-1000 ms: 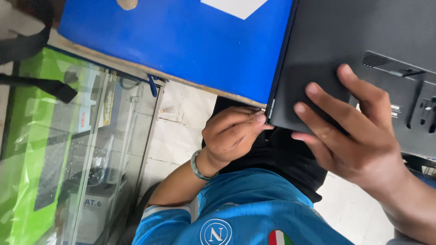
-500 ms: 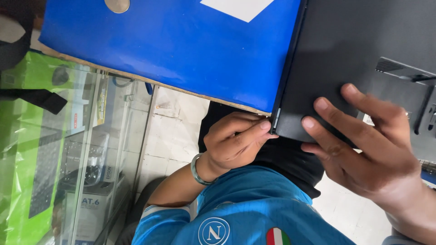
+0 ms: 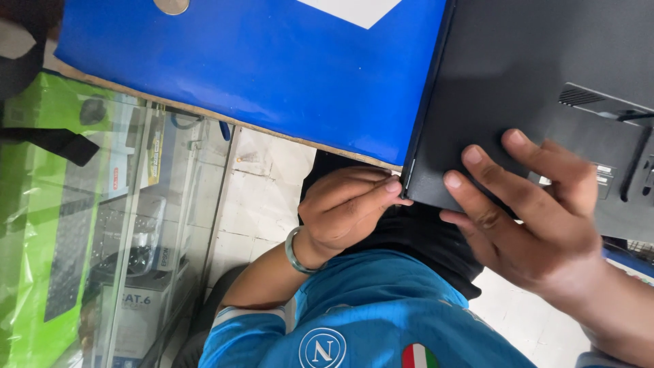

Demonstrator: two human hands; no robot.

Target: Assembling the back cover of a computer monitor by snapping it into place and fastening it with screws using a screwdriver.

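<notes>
Black plastic: the dark device (image 3: pixel 545 75), which looks like the back of a laptop or monitor, is lying on the blue-covered table (image 3: pixel 272 75), its near corner overhanging the table edge toward the person.

Left hand (image 3: pixel 347 208) is curled under that corner, fingers narrow, fingertips (image 3: pixel 392 185) touching the corner's lower edge. Can't tell whether it's pinching or only bracing. Green bracelet (image 3: pixel 294 251) on that wrist.

Right hand (image 3: pixel 538 211) is lying flat on top, fingers spread wide, pressing the panel beside the corner; nothing is enclosed in it. A vent slot (image 3: pixel 579 97) and some hinge or bracket hardware (image 3: pixel 630 170) are sitting further along the case.

My read: the hands are working the corner seam of the case. To do it well:
- keeping the right palm flat and close to the corner, so the case isn't sliding on the slick blue sheet
- keeping the left fingertips on the seam itself, not on the table edge
- applying force gradually; thin plastic at a corner is likely to crack or pop a clip
- watching the overhang: too much downward load there could be tipping the device off the table

Glass display cabinet (image 3: pixel 136 238) on the left, well apart.
</notes>
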